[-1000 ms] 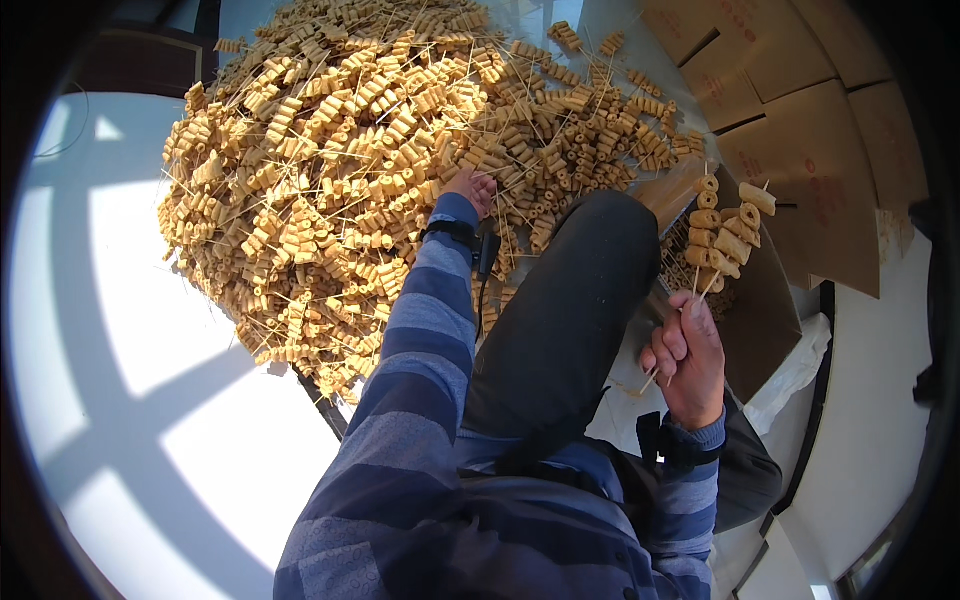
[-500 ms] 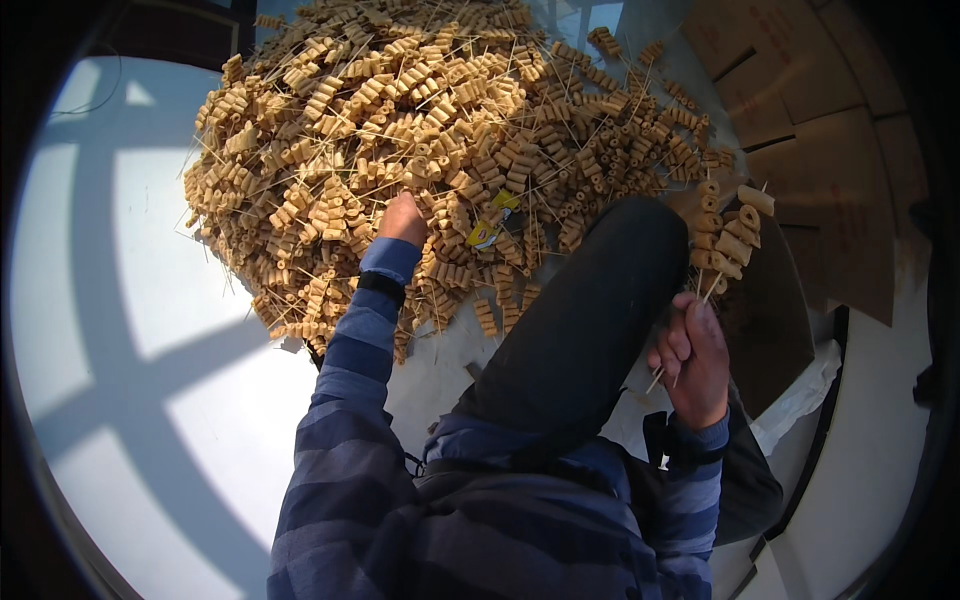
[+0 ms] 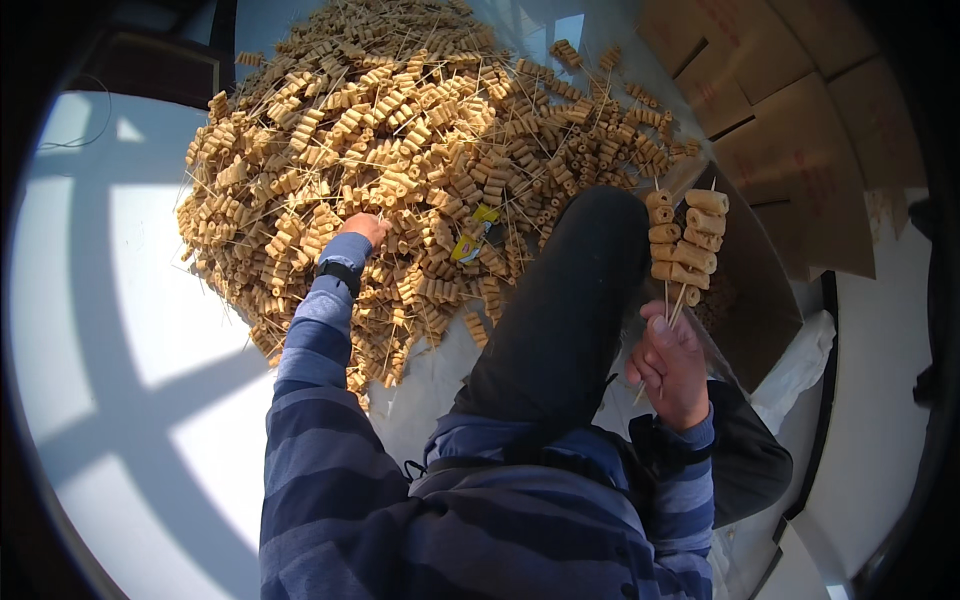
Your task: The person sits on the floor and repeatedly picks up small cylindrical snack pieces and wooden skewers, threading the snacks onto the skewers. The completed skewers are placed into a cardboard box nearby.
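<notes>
In my right hand (image 3: pixel 672 368), raised beside my bent knee, the fingers are closed round the bare stick ends of a few skewers (image 3: pixel 690 245). Tan, ribbed rolled pieces are threaded on their upper parts, which point up and away from me. My left hand (image 3: pixel 366 228) reaches to the near left side of a large heap of similar skewers (image 3: pixel 340 130). Its fingers are drawn together against the heap, and what they grip is hidden. To the right of that hand, a small yellow packet (image 3: pixel 474 234) lies among the skewers.
Flattened brown cardboard (image 3: pixel 800 170) spreads at the far right. Close to my right hand stands an open cardboard box (image 3: pixel 765 300), with clear plastic sheeting (image 3: pixel 800 370) beside it. My dark-trousered knee (image 3: pixel 560 300) rises between my hands. Sunlit white floor (image 3: pixel 150 330) lies to the left.
My left hand has shifted left and slightly nearer along the heap. My right hand with the skewers has moved a little left, and the skewers stand more upright. The whole view has shifted slightly.
</notes>
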`<action>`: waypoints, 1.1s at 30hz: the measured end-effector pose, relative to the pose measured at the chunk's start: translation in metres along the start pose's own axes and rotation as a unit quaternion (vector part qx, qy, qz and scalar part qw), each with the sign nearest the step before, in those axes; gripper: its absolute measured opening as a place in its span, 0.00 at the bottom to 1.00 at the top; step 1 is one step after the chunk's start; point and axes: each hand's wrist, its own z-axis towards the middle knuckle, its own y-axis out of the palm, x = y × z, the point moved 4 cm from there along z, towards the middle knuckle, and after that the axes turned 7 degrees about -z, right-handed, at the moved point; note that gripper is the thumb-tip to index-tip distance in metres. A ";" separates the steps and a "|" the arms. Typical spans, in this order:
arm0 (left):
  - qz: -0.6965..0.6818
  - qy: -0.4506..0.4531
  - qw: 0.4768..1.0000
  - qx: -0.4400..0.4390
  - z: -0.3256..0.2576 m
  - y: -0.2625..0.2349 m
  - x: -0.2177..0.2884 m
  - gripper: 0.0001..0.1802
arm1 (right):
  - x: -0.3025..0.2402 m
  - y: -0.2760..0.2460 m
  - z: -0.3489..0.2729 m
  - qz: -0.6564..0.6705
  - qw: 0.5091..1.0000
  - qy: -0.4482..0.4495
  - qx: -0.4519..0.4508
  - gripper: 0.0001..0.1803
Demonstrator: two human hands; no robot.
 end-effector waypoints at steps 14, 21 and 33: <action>-0.563 0.252 0.778 -0.120 -0.281 -0.044 0.237 0.25 | 0.030 0.054 -0.015 -0.025 0.997 -0.063 -0.045 0.24; -0.432 0.408 0.804 -0.007 -0.318 -0.019 0.287 0.16 | 0.033 0.030 -0.043 -0.019 0.996 -0.066 -0.051 0.21; -0.346 0.335 0.807 -0.341 -0.319 -0.036 0.261 0.25 | 0.033 0.015 -0.053 0.044 0.988 -0.120 -0.087 0.17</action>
